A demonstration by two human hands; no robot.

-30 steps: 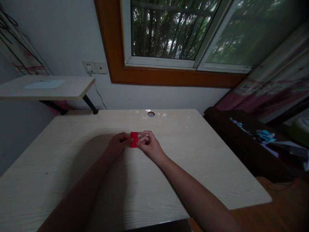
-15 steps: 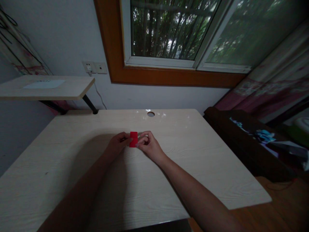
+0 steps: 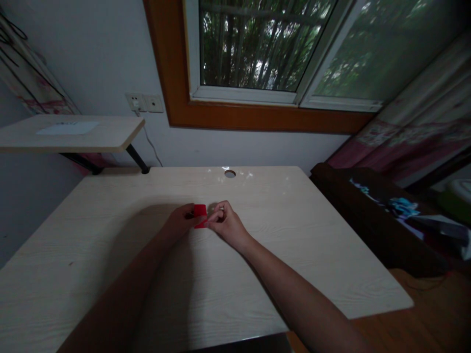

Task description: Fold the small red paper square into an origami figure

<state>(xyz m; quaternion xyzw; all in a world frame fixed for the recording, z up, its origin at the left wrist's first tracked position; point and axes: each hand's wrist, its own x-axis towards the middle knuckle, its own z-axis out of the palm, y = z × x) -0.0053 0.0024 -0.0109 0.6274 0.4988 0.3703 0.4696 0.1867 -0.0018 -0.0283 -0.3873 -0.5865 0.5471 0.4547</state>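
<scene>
A small flat red rectangle [image 3: 199,210], like a piece of paper or card, is held just above the pale wooden desk [image 3: 294,235]. My left hand [image 3: 179,221] grips it from the left, with the thumb lying across its face. At the lower right corner, the fingertips of my right hand [image 3: 227,223] are pinched together on its edge. The thumb covers part of the lower half, so whether the piece is folded there cannot be told.
A raised shelf [image 3: 121,139] on black legs stands at the desk's back left, with a white sheet [image 3: 68,128] on it. A round cable hole [image 3: 230,174] lies near the back edge. Beyond the right edge is a dark brown piece of furniture [image 3: 353,215].
The red piece has shifted slightly left and toward me. My left thumb has slid right across its face, and the right fingers have closed at its lower corner.
</scene>
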